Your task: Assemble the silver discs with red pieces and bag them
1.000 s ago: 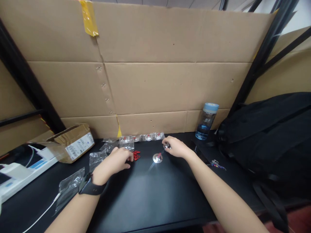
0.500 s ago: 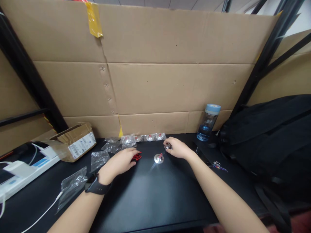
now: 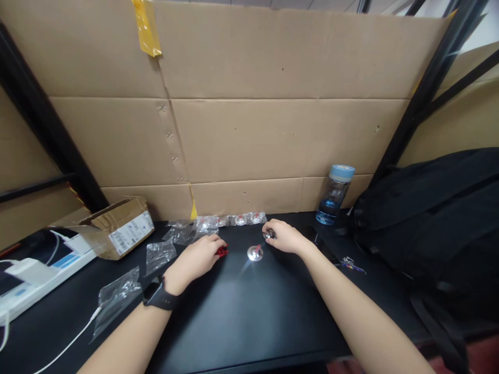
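My left hand (image 3: 202,258), a black watch on its wrist, has its fingers closed on a small bundle of red cord (image 3: 222,251) lying on the black table. In my right hand (image 3: 284,236), the fingers grip a small shiny silver disc (image 3: 268,234), mostly covered by them. Between the hands lies another domed silver disc (image 3: 255,253) with a red piece at its centre, like a finger cymbal. Behind them, against the cardboard, several similar discs in clear bags (image 3: 240,219) stand in a row.
Crumpled clear bags (image 3: 160,256) and a white power strip (image 3: 50,280) lie on the left, near an open cardboard box (image 3: 130,234). A blue-lidded bottle (image 3: 334,196) stands at the back right. A dark phone and keys (image 3: 352,264) lie before a black backpack (image 3: 436,223).
My left hand has shifted slightly right, and its spread fingers have closed on the red cord. My right hand keeps its grip on the disc, nearly still.
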### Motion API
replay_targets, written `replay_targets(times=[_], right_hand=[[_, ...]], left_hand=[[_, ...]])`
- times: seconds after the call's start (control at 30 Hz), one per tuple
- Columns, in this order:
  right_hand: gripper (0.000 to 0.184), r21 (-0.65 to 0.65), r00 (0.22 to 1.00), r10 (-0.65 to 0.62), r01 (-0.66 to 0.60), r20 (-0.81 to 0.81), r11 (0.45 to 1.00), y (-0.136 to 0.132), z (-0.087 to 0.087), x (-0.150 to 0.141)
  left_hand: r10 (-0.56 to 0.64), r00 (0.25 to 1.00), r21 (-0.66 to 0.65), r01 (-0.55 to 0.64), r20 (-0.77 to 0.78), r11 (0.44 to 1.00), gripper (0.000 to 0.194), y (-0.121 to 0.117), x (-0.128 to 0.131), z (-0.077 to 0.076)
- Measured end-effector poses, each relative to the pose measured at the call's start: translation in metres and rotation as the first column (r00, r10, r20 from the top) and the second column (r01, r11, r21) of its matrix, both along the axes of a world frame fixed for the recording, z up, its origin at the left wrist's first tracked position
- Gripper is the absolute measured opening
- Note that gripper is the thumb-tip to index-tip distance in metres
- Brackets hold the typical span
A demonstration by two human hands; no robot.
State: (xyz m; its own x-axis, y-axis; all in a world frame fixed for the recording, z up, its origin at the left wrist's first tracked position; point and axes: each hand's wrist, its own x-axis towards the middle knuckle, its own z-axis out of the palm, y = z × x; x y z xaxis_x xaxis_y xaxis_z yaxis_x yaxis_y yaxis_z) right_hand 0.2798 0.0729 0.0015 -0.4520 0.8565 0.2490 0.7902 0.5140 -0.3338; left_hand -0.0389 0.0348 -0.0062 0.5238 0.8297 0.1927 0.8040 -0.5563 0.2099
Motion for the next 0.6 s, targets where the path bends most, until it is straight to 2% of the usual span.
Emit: replay_targets(times=[0.27,0.4,0.6], right_hand=[[0.017,0.003,1.000,0.002,-0.002,-0.009,1.000,-0.001,0.001,-0.001],[0.017,0.013,1.000,0.002,-0.002,-0.015,1.000,-0.001,0.001,-0.001],[0.018,0.048,0.998,0.017,-0.014,-0.056,0.999,-0.002,0.003,-0.002]], left_hand=[[-0.003,0.997,0.101,0.011,-0.075,0.995,0.019,-0.005,0.008,0.010],[-0.005,0.996,0.117,0.016,-0.089,0.993,0.018,-0.005,0.010,0.011],[0.003,0.999,0.211,0.006,-0.042,0.977,0.011,-0.006,0.008,0.015]])
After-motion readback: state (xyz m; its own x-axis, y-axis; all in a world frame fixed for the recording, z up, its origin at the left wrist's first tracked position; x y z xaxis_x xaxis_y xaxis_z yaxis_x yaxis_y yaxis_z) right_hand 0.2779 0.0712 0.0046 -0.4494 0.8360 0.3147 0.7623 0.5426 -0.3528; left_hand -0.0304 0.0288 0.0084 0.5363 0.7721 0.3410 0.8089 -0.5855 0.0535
